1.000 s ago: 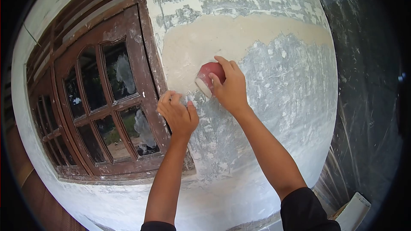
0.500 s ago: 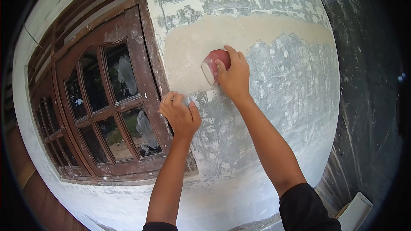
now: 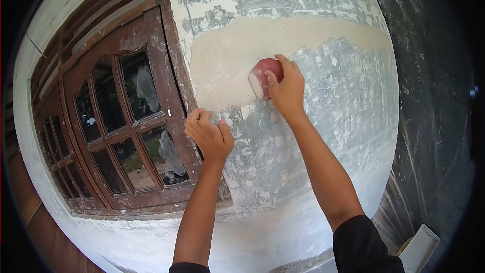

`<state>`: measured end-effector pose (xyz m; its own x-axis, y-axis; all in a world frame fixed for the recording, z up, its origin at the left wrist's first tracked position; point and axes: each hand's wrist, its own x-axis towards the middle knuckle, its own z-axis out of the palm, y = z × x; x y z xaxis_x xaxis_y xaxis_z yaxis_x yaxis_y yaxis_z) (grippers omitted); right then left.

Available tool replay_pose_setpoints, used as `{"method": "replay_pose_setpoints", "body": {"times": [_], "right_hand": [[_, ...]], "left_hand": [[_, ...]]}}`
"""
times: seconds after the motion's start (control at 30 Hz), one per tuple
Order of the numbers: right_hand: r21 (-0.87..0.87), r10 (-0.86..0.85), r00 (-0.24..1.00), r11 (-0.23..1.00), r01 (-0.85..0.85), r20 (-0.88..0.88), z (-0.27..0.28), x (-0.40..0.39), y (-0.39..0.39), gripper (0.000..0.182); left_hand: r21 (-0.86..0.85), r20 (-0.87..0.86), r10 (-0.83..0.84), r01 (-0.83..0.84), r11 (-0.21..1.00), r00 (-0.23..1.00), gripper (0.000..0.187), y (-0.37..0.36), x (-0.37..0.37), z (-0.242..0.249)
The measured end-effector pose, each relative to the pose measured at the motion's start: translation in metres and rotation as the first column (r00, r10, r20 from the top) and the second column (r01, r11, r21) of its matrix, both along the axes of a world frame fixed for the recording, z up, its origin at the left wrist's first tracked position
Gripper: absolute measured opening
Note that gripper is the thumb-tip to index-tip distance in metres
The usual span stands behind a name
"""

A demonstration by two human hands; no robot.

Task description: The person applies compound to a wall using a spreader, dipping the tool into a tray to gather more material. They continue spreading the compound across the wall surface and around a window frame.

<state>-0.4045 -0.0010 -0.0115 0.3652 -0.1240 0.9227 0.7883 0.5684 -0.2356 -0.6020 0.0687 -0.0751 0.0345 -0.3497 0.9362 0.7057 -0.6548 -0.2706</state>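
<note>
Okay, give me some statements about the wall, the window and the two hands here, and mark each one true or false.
1. The right hand is holding a red hand tool at the wall. True.
2. The left hand is higher up than the right hand. False: it is lower.
3. A beige band runs across the wall above a mottled grey area. True.
4. The brown wooden window is on the right side of the view. False: it is on the left.
5. Both sleeves are white. False: they are black.
6. Some panes have whitish smudges. True.
</note>
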Motion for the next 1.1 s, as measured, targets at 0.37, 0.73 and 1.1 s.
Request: {"method": "replay_pose_setpoints", "body": {"times": [0.37,0.73,1.1], "right_hand": [[-0.094,0.075,0.976,0.994,-0.057,0.205,0.001,-0.012,-0.003,0.045],[-0.038,0.122,0.959,0.993,-0.116,0.258,0.002,-0.034,-0.013,0.044],[0.033,-0.035,0.997,0.999,0.033,0.065,0.005,-0.007,-0.024,0.047]], "left_hand": [[-0.001,-0.022,0.033,-0.033,0.999,0.999,0.045,-0.001,0.001,0.001],[-0.037,0.012,0.016,-0.016,0.999,1.0,0.049,-0.004,0.002,-0.001],[-0.151,-0.014,-0.025,0.023,0.988,1.0,0.077,-0.013,0.005,-0.019]]}}
